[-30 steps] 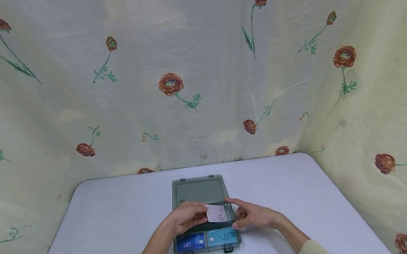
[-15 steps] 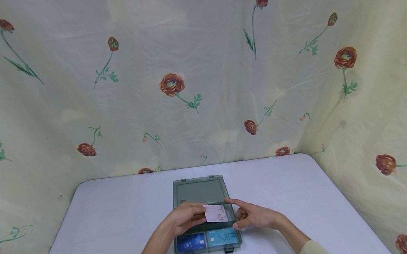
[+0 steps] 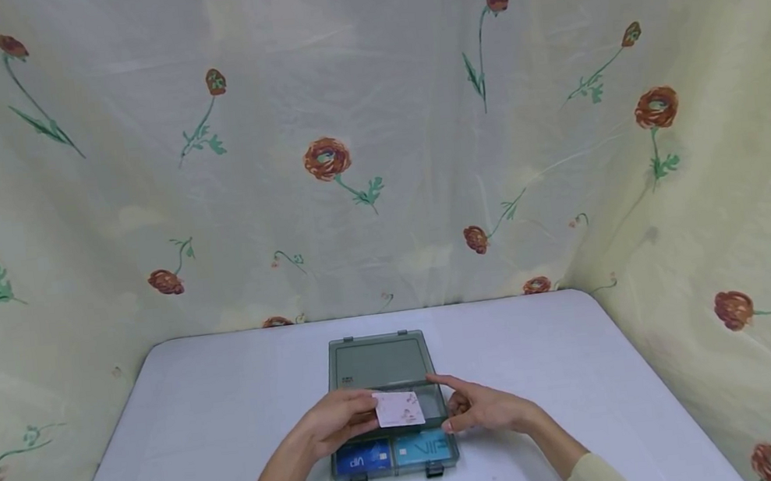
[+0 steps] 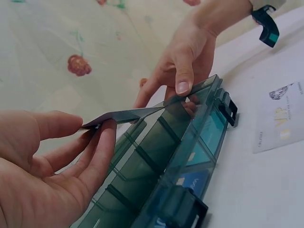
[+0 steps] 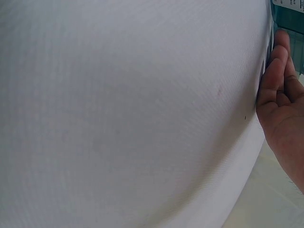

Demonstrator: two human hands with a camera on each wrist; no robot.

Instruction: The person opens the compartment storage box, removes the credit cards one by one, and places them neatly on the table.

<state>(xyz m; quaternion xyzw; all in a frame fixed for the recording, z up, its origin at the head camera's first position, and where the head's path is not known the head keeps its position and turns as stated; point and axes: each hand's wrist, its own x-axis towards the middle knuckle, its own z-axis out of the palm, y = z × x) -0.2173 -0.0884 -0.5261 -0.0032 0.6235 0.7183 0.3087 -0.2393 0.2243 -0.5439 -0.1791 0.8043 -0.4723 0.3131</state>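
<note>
My left hand pinches a pale pink card with small floral prints between thumb and fingers, over the open storage box of translucent grey-green plastic. In the left wrist view the card appears nearly edge-on above the box's dividers. My right hand holds the box by its right side, index finger stretched to the back corner and thumb at the rim. The other fingers are curled against the side. A dark blue card and a light blue card lie in the front compartments.
The box lid lies opened toward the back. Two dark latches, one of them the right latch, stick out in front. A whitish printed card lies on the white table before the box. Flowered curtains surround the table.
My left hand has drawn the pink card leftward and slightly toward me, showing more of its face and of the compartment behind it. The right hand keeps its place on the box.
</note>
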